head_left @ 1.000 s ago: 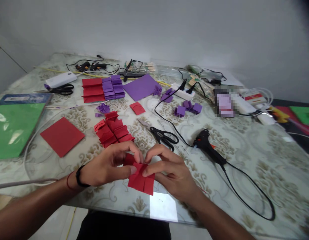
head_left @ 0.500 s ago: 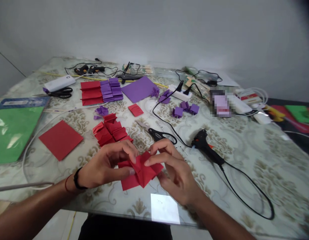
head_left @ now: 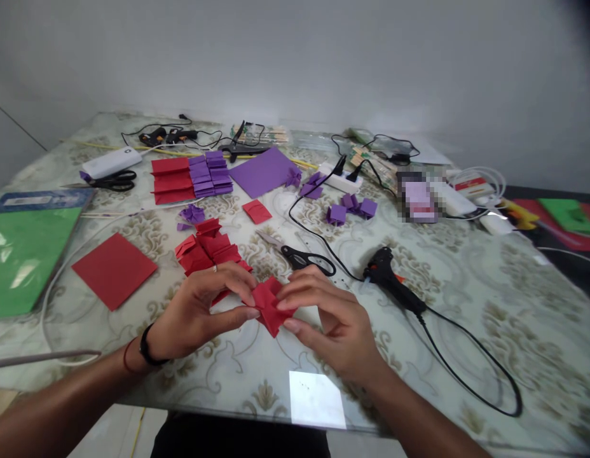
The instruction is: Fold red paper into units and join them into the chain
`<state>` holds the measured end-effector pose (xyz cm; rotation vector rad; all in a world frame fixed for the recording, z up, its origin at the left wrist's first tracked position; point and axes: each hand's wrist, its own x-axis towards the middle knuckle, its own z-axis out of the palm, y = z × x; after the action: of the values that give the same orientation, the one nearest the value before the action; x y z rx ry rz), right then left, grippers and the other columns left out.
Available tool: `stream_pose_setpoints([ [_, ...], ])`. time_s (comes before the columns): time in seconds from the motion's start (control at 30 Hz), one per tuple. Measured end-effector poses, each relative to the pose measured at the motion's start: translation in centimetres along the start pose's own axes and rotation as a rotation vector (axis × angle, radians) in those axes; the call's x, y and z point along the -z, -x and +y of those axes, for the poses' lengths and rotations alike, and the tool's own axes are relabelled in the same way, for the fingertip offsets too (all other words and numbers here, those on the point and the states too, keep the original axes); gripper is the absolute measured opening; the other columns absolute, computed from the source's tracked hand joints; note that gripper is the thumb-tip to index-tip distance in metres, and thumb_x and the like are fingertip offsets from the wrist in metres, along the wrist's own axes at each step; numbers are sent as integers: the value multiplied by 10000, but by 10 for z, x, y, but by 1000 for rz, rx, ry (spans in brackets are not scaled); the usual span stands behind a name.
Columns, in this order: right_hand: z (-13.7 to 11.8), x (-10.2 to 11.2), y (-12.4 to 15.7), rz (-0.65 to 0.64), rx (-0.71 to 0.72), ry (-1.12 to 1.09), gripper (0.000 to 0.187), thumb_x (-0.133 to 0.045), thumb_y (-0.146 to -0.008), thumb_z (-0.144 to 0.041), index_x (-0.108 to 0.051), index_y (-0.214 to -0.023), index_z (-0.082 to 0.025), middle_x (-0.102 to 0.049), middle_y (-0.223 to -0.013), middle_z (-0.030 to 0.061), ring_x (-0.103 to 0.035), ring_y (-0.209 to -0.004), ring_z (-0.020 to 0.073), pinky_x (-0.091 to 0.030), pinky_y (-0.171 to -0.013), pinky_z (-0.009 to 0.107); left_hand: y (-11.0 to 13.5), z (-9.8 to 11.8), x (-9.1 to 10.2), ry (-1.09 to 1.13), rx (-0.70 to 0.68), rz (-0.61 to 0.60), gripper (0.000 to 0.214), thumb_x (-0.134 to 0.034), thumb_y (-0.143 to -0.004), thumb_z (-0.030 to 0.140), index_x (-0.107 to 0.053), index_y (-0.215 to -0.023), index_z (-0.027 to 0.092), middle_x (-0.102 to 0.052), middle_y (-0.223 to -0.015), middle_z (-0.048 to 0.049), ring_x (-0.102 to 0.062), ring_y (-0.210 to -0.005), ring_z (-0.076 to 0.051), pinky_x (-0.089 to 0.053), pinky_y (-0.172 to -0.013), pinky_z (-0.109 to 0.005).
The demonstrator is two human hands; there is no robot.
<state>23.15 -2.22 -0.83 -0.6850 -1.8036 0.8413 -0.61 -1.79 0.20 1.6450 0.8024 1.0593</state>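
Between my hands is a small folded red paper (head_left: 272, 306), creased into several flaps, held above the table near its front edge. My left hand (head_left: 212, 308) pinches its left side between thumb and fingers. On the right side, my right hand (head_left: 330, 318) grips it, fingers on top and thumb at the lower edge. Just behind my left hand lie several folded red paper pieces (head_left: 212, 247), partly hidden by its fingers. A flat red paper square (head_left: 114, 270) rests to the left, and a smaller red square (head_left: 257, 212) lies farther back.
Black-handled scissors (head_left: 302, 256) lie beyond my hands. A black glue gun (head_left: 393, 280) with a looping cord is at right. Purple folded pieces (head_left: 336, 214), a purple sheet (head_left: 261, 172) and a power strip (head_left: 340, 179) sit farther back. A green paper pack (head_left: 30, 261) is at far left.
The red paper in my hands has become more compact, its lower left flap no longer sticking out. My right thumb has moved up onto its edge.
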Motion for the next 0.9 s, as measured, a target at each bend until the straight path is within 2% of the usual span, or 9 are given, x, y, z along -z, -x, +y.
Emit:
stream_pose_setpoints([
  [0.17,1,-1,-1,57,63,93,135,-745,-940,-124,-778,-1024,-224,-807,-967,65,-721,-901,230,-548,-874,436,0,1,-2,-231,-76,61,53,-801,-903,198,-812,-929,243,-795,-988,-45,-742,-899,-192,-600,-866,-326],
  [0.47,-1,-4,1,42,210,235,275,-777,-861,-42,-750,-1098,-180,-818,-1017,100,-720,-939,248,-571,-881,461,3,8,-9,-373,-162,169,146,-785,-898,105,-785,-948,242,-819,-907,-11,-766,-826,-175,-631,-785,-295],
  [0.63,-1,-5,1,56,217,283,282,-736,-890,-48,-737,-1101,-235,-820,-977,65,-720,-891,247,-588,-833,477,6,7,-10,-475,-229,156,158,-772,-902,106,-745,-967,247,-818,-890,-3,-787,-814,-187,-650,-756,-287],
  [0.8,-2,-9,3,68,224,325,343,-715,-888,-39,-712,-1171,-233,-799,-928,61,-703,-857,246,-589,-811,472,8,3,-14,-540,-267,124,147,-753,-911,117,-747,-981,247,-824,-850,1,-794,-752,-172,-643,-699,-248],
  [0.9,-4,-11,3,82,206,329,370,-696,-902,-40,-703,-1201,-257,-785,-887,39,-694,-816,233,-585,-795,459,8,-1,-14,-509,-254,133,187,-771,-905,150,-749,-1059,253,-844,-928,-4,-810,-794,-176,-655,-738,-250],
])
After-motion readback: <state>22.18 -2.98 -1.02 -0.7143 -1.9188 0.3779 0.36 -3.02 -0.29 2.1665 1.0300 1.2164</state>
